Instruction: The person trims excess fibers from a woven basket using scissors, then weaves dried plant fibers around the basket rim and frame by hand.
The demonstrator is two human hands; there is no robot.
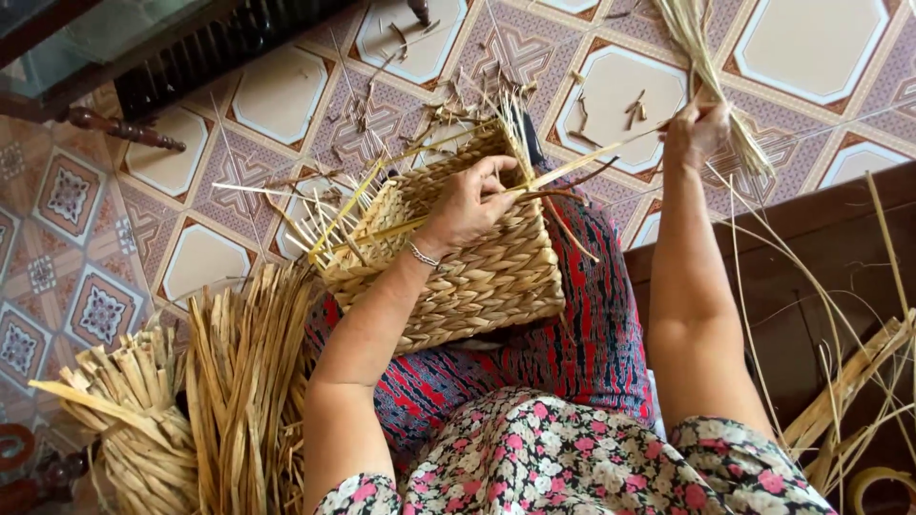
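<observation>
A half-woven straw basket [477, 277] rests on my lap, its unfinished rim bristling with loose upright stalks. My left hand [472, 200] presses on the basket's top edge, fingers curled over the weave and pinching a strand there. A thin bracelet circles that wrist. My right hand [695, 129] is stretched out to the right and away from the basket, closed on a long pale straw strand [582, 167] that runs back to the rim. Beyond that hand lies a sheaf of straw [711, 76].
Bundles of dried flat straw [239, 381] lie on the patterned tiled floor [200, 257] at my left. A dark wooden bench [821, 277] with loose stalks stands at my right. Short straw scraps litter the tiles ahead. Dark wooden furniture [124, 129] stands at the far left.
</observation>
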